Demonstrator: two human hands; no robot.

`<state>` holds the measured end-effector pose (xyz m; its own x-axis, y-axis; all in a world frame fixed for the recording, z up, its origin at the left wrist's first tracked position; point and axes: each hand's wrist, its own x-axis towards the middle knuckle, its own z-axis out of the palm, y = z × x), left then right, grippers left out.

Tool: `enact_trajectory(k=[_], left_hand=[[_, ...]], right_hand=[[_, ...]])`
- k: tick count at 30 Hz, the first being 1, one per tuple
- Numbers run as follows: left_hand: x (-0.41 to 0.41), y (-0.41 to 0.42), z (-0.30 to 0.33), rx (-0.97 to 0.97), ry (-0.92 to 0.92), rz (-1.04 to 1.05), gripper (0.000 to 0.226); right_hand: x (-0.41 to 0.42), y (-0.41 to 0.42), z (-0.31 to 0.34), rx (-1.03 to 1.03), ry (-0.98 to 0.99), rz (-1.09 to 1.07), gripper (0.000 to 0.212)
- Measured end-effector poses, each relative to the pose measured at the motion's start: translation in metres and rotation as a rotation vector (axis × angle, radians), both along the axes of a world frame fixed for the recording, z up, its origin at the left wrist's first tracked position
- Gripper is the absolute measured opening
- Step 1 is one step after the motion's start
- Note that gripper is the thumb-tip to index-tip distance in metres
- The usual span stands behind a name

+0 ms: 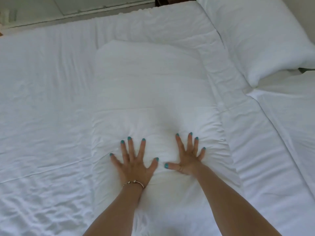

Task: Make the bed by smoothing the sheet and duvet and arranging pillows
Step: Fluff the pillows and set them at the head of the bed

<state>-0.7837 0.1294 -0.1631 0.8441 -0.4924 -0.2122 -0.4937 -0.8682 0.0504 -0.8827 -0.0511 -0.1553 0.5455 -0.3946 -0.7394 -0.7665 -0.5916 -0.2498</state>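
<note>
At lower centre, the left hand and right hand, fingers splayed flat and gripping nothing, pressed the pillow to flatten it.

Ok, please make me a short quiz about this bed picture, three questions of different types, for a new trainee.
1. True or false: both hands lie flat with spread fingers on the near pillow.
2. Which wrist wears the bracelet? A) left B) right C) both
3. Fill in: the second pillow lies at the far ____ of the picture.

Key:
1. True. The left hand and the right hand press on it, fingers straight.
2. A
3. right
</note>
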Motion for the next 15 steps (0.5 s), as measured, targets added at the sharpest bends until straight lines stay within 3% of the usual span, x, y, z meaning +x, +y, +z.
enact_trajectory(k=[8,15], left_hand=[[0.013,0.006,-0.040,0.001,-0.019,-0.046,0.087],[0.003,-0.007,-0.037,-0.047,-0.010,-0.066,0.086]], right_hand=[[0.013,0.004,-0.022,-0.031,0.057,0.036,0.132],[0.009,-0.007,-0.036,-0.077,0.016,0.009,0.130]])
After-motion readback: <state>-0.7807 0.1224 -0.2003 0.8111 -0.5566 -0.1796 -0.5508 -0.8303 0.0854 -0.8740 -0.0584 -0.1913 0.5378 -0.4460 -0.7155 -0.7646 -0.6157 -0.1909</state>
